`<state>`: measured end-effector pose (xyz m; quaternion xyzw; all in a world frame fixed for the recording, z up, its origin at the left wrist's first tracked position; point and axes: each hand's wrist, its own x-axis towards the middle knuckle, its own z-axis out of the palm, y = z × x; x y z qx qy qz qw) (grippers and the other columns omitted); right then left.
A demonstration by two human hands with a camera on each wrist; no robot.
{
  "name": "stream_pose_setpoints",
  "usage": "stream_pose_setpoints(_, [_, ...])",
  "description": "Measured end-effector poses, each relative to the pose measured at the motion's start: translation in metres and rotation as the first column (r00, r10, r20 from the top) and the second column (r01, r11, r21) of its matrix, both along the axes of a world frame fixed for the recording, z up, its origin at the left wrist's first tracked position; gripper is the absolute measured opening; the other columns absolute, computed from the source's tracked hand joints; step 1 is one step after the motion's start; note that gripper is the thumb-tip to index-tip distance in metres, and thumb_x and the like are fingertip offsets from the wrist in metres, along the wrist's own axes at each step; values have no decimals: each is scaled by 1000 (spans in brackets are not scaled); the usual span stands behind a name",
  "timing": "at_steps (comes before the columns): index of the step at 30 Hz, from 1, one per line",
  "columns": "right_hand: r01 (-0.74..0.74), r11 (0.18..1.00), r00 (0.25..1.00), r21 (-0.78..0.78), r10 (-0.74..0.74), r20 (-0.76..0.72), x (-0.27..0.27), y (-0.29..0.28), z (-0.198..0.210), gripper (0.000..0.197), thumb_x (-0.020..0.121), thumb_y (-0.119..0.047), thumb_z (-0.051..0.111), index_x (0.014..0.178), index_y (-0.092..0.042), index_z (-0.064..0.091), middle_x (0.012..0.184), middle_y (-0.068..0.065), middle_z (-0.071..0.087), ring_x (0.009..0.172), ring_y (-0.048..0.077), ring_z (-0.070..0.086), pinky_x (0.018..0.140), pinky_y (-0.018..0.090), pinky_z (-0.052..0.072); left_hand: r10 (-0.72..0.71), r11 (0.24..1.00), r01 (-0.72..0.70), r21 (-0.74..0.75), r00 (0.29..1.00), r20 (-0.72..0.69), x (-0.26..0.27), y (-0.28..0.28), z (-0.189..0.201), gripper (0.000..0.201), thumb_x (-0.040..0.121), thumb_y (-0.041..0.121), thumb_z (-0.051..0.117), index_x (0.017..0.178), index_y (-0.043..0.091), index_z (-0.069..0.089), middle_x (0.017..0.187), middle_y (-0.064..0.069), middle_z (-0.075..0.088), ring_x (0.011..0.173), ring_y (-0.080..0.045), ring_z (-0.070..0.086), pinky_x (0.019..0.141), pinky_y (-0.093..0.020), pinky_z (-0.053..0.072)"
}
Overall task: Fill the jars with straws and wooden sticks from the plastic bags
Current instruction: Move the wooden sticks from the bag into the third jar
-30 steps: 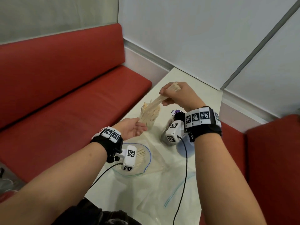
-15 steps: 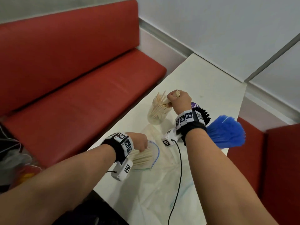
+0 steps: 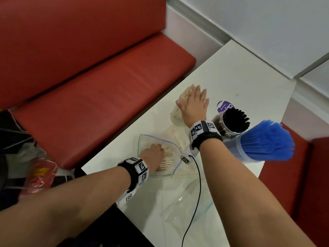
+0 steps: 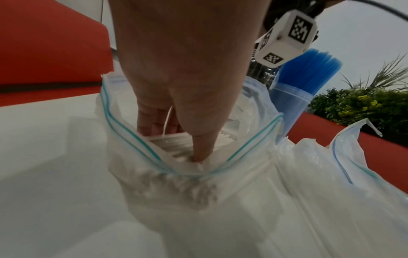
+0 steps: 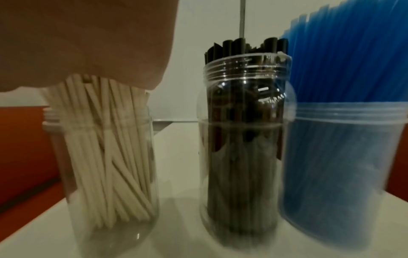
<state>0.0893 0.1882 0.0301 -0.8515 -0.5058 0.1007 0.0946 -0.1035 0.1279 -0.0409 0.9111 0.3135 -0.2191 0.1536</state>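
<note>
Pressing flat — right hand (image 3: 194, 104) on wooden sticks (image 5: 106, 139), left hand (image 3: 153, 154) in plastic bag (image 4: 137, 139)

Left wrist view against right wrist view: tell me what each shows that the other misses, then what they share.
Only the left wrist view shows the left hand reaching into the open zip bag, fingers on the wooden sticks. Only the right wrist view shows the stick jar under the right hand, and the jar of black straws. Both show the blue straws in their jar.
</note>
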Motion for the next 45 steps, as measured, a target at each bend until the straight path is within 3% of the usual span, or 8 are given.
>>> stream_pose_setpoints(4, [22, 991, 1000, 131, -21, -9, 1, 5, 5, 75, 105, -49, 37, 162, -14, 2, 169, 14, -4, 154, 39, -11, 123, 59, -4, -42, 999, 42, -17, 998, -51, -3, 3, -1, 37, 92, 0, 46, 129, 4, 48, 131, -15, 49, 117, -32, 53, 91, -40, 48])
stream_pose_setpoints(10, [-118, 992, 966, 45, 104, 238, -2, 13, 0, 70, 108, -44, 29, 161, -12, -2, 170, 8, -6, 156, 34, -8, 124, 55, -5, -29, 999, 26, -47, 998, -60, -5, 8, 2, 34, 88, 2, 57, 121, 8, 55, 121, -10, 61, 110, -29, 62, 87, -37, 50])
stream_pose_setpoints(21, [51, 999, 999, -3, -51, -11, -5, 4, 5, 76, 106, -53, 30, 161, -11, 0, 170, 11, -2, 155, 34, -9, 125, 53, -4, -6, 999, 9, 37, 997, -80, -4, 11, 25, 31, 98, 7, 45, 128, 12, 53, 130, -6, 56, 119, -26, 57, 96, -37, 48])
stream_pose_setpoints(26, [59, 840, 921, 540, 163, -354, -57, -52, 26, 49, 95, -6, 40, 142, -15, 51, 145, 7, 54, 138, 15, 43, 120, 42, 30, -52, 996, 64, 58, 981, -189, 5, 17, 68, 33, 100, 3, 38, 121, 10, 62, 126, -6, 62, 116, -25, 60, 91, -35, 47])
stream_pose_setpoints(31, [-120, 976, 751, 180, 208, -627, -103, -124, 16, 71, 83, 3, 48, 147, -28, 42, 144, 0, 54, 123, 6, 50, 101, 24, 38, -146, 975, 180, 127, 960, -237, 3, 25, 123, 34, 102, 11, 38, 132, 8, 55, 135, -8, 56, 126, -25, 52, 100, -38, 42])
stream_pose_setpoints(35, [-149, 987, 786, 66, 159, -598, -119, -132, 14, 68, 88, -14, 69, 148, -24, 40, 151, 11, 47, 142, 25, 38, 116, 41, 32, -177, 969, 207, 133, 962, -209, 4, 31, 177, 34, 102, 19, 40, 128, 8, 59, 132, -10, 59, 123, -26, 54, 99, -36, 42])
stream_pose_setpoints(40, [202, 944, 668, 261, 62, -741, -126, -123, 44, 27, 84, -27, 70, 58, -32, 65, 56, -8, 61, 55, 9, 54, 60, 30, 46, -152, 972, 169, 161, 982, -108, 7, 28, 253, 23, 93, 22, 60, 73, 11, 62, 67, -1, 55, 80, -25, 62, 67, -32, 45])
stream_pose_setpoints(45, [346, 849, 595, 399, 130, -793, -114, -127, 79, 45, 88, -31, 71, 51, -25, 44, 50, -5, 41, 48, 13, 36, 51, 28, 32, -154, 986, 105, 131, 877, 456, 20, 37, 301, 49, 88, 63, 54, 63, 21, 65, 51, 6, 56, 54, -9, 53, 48, -27, 29])
